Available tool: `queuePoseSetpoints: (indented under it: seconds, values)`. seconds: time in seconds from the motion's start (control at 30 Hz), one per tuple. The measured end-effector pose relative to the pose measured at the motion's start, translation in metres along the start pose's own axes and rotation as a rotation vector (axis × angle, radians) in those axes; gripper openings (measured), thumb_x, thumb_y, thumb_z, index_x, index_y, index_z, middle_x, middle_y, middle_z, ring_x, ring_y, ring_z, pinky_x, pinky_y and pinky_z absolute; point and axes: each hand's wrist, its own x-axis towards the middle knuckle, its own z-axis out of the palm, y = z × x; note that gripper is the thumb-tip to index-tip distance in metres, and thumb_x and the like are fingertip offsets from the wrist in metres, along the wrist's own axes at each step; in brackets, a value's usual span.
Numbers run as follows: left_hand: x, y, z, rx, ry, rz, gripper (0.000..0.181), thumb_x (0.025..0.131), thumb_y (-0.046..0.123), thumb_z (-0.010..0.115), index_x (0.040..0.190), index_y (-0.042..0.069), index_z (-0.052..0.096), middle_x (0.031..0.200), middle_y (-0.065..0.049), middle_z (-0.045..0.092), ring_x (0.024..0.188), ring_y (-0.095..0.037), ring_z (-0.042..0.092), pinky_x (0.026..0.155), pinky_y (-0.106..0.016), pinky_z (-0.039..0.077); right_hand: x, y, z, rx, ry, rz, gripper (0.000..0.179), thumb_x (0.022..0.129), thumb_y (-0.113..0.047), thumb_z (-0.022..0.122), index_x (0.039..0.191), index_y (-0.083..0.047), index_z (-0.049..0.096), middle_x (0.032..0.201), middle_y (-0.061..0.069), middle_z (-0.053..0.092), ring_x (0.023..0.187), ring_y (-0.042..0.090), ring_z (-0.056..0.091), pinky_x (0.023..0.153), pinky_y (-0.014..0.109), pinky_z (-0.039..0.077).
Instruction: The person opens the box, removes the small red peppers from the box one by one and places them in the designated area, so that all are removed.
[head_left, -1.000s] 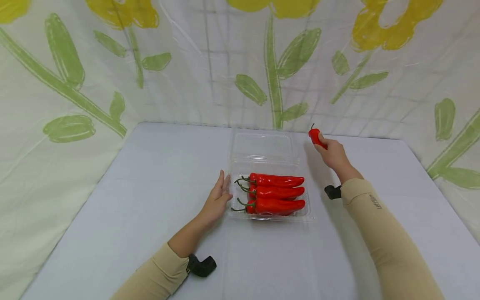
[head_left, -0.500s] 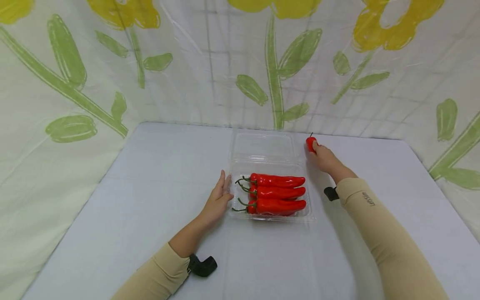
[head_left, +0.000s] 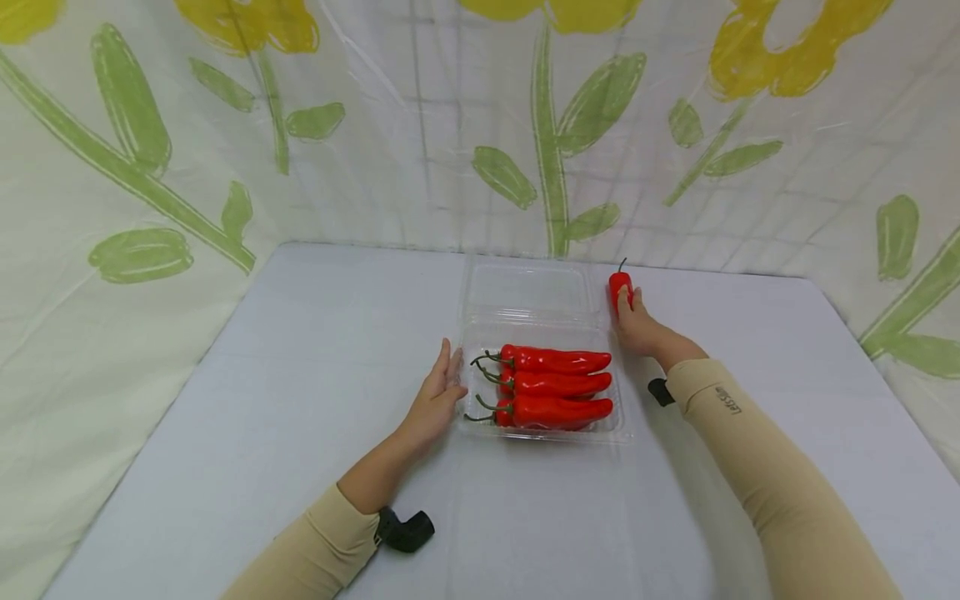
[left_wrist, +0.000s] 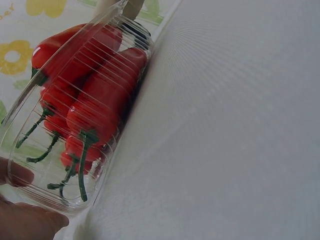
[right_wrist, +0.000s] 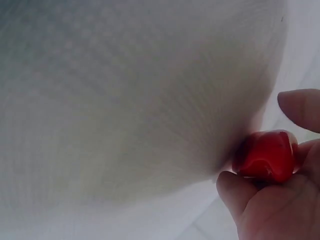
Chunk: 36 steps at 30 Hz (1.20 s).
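Observation:
Several red peppers (head_left: 562,384) with green stems lie side by side in a clear plastic clamshell box (head_left: 620,435). My left hand (head_left: 431,404) holds the box at its left edge, the thumb at the rim and fingers along the outside; the left wrist view shows one finger through the plastic (left_wrist: 30,197). My right hand (head_left: 639,327) is behind the box's right side, around another red pepper (head_left: 619,283) with its stem pointing away. In the right wrist view that pepper (right_wrist: 265,156) rests against the fingers, while thumb and a fingertip stand apart from it.
The box's transparent lid (head_left: 531,289) lies folded back toward the rear edge of the white table (head_left: 300,400). A flower-printed curtain (head_left: 375,125) hangs right behind the table. Dark wrist cameras (head_left: 405,532) are on both forearms.
My right hand has moved slightly left and down with the pepper, and its fingers have loosened, showing more of the pepper. The left hand and box have stayed in place.

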Motion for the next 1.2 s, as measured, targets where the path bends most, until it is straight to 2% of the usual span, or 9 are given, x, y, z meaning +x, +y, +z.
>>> queuePoseSetpoints:
  seconds: [0.3,0.5,0.7,0.87,1.07,1.2]
  values:
    - [0.0,-0.002,0.001,-0.019,-0.011,0.005,0.074,0.086,-0.008,0.032,0.147,-0.001,-0.009,0.155,-0.02,0.008,0.145,-0.029,0.005,0.117,-0.046,0.005,-0.001,0.002,0.001,0.02,-0.008,0.024,0.078,0.094,-0.013,0.04,0.141,0.011,-0.017,0.145,0.036,-0.023,0.136,0.053,-0.009,0.112,0.059,0.006]
    - [0.0,-0.004,0.0,-0.014,-0.009,0.006,0.074,0.087,-0.008,0.032,0.147,0.0,-0.01,0.155,-0.021,0.008,0.145,-0.029,0.004,0.117,-0.046,0.005,-0.008,-0.002,-0.011,-0.104,0.024,-0.088,0.074,0.092,-0.01,0.042,0.139,0.02,-0.008,0.147,0.039,-0.012,0.136,0.055,-0.005,0.113,0.059,0.004]
    - [-0.001,-0.003,0.0,-0.009,-0.004,0.007,0.074,0.087,-0.008,0.033,0.147,-0.001,-0.009,0.155,-0.021,0.008,0.144,-0.03,0.005,0.116,-0.047,0.006,-0.017,-0.012,-0.024,-0.167,0.068,-0.184,0.066,0.092,-0.01,0.049,0.142,0.015,0.014,0.15,0.034,0.009,0.136,0.055,0.008,0.111,0.059,0.015]
    - [0.0,-0.004,0.0,-0.006,-0.003,0.005,0.074,0.087,-0.008,0.033,0.147,0.0,-0.009,0.155,-0.021,0.008,0.144,-0.03,0.005,0.116,-0.046,0.006,-0.028,-0.025,-0.028,-0.171,0.104,-0.221,0.06,0.091,-0.01,0.051,0.141,0.011,0.025,0.147,0.031,0.026,0.135,0.047,0.025,0.11,0.056,0.024]
    - [0.0,-0.003,-0.001,-0.007,-0.003,0.005,0.074,0.087,-0.008,0.033,0.147,0.0,-0.009,0.155,-0.021,0.009,0.144,-0.029,0.005,0.116,-0.046,0.006,-0.042,-0.046,-0.03,-0.106,0.101,-0.253,0.062,0.09,-0.013,0.056,0.143,0.005,0.029,0.147,0.025,0.031,0.133,0.042,0.033,0.109,0.054,0.028]
    - [0.0,-0.002,0.0,-0.005,0.001,0.001,0.074,0.087,-0.008,0.033,0.148,0.0,-0.008,0.155,-0.02,0.009,0.144,-0.029,0.005,0.116,-0.046,0.006,-0.046,-0.055,-0.028,-0.098,0.083,-0.271,0.064,0.09,-0.016,0.057,0.144,0.002,0.028,0.148,0.022,0.032,0.135,0.039,0.032,0.108,0.053,0.03]
